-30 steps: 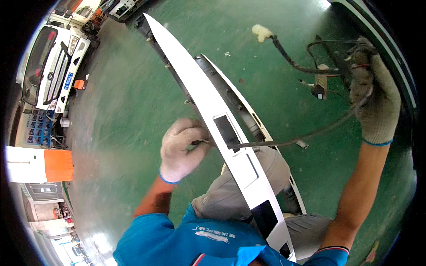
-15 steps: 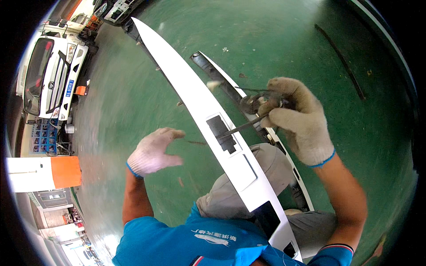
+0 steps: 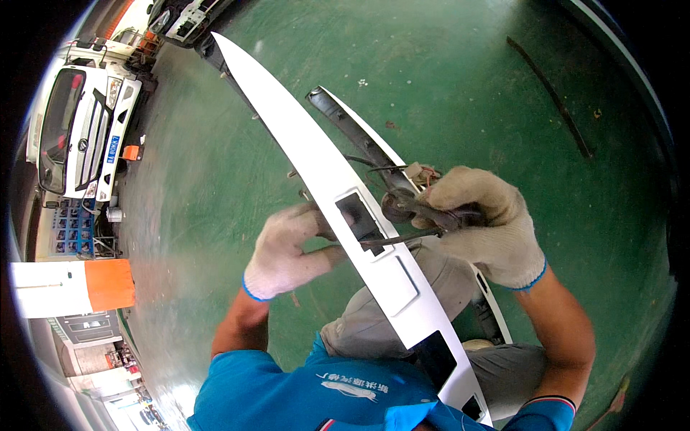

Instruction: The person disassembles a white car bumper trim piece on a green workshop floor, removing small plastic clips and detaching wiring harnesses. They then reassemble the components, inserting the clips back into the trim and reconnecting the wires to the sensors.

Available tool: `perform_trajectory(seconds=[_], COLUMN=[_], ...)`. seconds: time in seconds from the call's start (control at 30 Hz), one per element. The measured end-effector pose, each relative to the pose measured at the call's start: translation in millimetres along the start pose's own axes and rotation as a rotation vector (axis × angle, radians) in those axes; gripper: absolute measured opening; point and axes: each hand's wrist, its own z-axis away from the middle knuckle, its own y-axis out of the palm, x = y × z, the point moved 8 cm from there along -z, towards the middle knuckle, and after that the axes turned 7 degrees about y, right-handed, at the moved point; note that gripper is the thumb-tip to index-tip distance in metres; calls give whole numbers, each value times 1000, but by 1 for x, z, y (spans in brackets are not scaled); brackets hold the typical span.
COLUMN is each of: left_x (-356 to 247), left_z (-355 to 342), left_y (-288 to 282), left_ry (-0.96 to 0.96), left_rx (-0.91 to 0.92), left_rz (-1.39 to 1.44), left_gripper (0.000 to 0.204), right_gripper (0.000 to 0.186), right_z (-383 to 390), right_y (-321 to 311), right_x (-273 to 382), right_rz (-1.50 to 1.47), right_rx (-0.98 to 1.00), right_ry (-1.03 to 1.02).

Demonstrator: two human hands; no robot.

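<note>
A long white trim panel (image 3: 287, 144) with dark cutouts lies slanted across my lap. My right hand (image 3: 496, 226), in a knitted glove, is closed around a dark rounded part (image 3: 399, 206) with wires and a pale connector (image 3: 415, 172). From it a dark cable (image 3: 410, 235) runs into the panel's rectangular cutout (image 3: 359, 221). My left hand (image 3: 291, 248), gloved too, curls its fingers and thumb behind the panel's left edge beside that cutout. Its fingertips, and whatever they pinch, are hidden by the panel.
Beneath the panel, a second white and black trim piece (image 3: 345, 118) rests on the green floor (image 3: 445, 79). A dark strip (image 3: 550, 93) lies at the right. A white truck (image 3: 83, 136) and an orange-and-white pillar (image 3: 108, 284) stand at the left.
My left hand has moved right, from open beside the panel to curled behind its edge. My right hand has come slightly lower with the dark part; the cable's loose end is hidden now.
</note>
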Motion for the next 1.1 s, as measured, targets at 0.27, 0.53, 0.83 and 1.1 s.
perform_trajectory(seconds=[0.27, 0.53, 0.83, 1.1], left_x=[0, 8, 14, -35], left_z=[3, 5, 11, -2], left_y=[-1, -8, -6, -49], left_ry=[-195, -410, -375, 279], left_rx=[-124, -394, -556, -519], left_rz=[8, 92, 228, -302], left_gripper=[31, 31, 29, 32], right_gripper=[26, 25, 29, 26], right_z=[16, 54, 111, 98], right_y=[15, 48, 80, 73], right_x=[26, 72, 74, 81], right_rz=[7, 521, 768, 790], right_rx=[206, 318, 206, 297], right_ry=[-241, -441, -839, -616])
